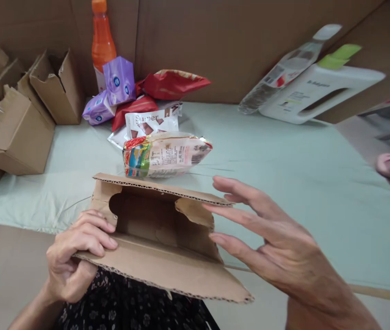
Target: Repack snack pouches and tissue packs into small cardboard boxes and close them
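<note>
A small brown cardboard box (167, 263) with its flaps spread faces me at the front edge of the table, tilted so that I see into its dark inside. My left hand (81, 252) grips the box's left side, fingers over the near flap and thumb beneath it. At the right side, my right hand (266, 229) has its fingers spread, the tips at or just beside the box's edge; whether they touch is unclear. Just beyond the box lies a printed plastic food packet (169, 155), with a white "Su-per" pouch (151, 123) behind it.
Several open cardboard boxes (26, 133) crowd the left. At the back are an orange bottle (101, 41), purple packs (119, 82) and red packets (174, 85). A clear bottle (284, 68) and a white jug (318, 94) lean at right on the green-covered table (284, 160).
</note>
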The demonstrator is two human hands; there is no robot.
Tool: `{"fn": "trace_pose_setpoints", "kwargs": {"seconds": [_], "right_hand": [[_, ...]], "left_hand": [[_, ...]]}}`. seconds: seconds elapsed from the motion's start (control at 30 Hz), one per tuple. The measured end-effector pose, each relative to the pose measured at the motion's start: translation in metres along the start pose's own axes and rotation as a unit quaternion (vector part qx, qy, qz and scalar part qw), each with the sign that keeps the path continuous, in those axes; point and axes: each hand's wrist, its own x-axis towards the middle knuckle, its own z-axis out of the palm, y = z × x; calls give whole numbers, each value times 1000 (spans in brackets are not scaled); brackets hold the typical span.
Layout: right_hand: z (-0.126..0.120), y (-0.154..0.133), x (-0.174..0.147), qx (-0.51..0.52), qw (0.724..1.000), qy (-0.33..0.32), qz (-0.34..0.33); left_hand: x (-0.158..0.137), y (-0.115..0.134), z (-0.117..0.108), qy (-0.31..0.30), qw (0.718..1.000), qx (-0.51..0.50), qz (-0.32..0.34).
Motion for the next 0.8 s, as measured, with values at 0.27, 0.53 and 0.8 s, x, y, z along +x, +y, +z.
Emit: {"fn": "trace_pose_setpoints", "kwargs": {"seconds": [0.27, 0.53, 0.8], "right_hand": [[8, 9, 7, -146, 988, -44, -20], [12, -9, 8, -122, 981, 150, 27], [20, -4, 1, -19, 950, 262, 172]], "left_hand": [[-2, 10, 20, -40, 998, 41, 34], [-1, 18, -8, -87, 995, -48, -30], [47, 20, -31, -155, 983, -41, -90]]}}
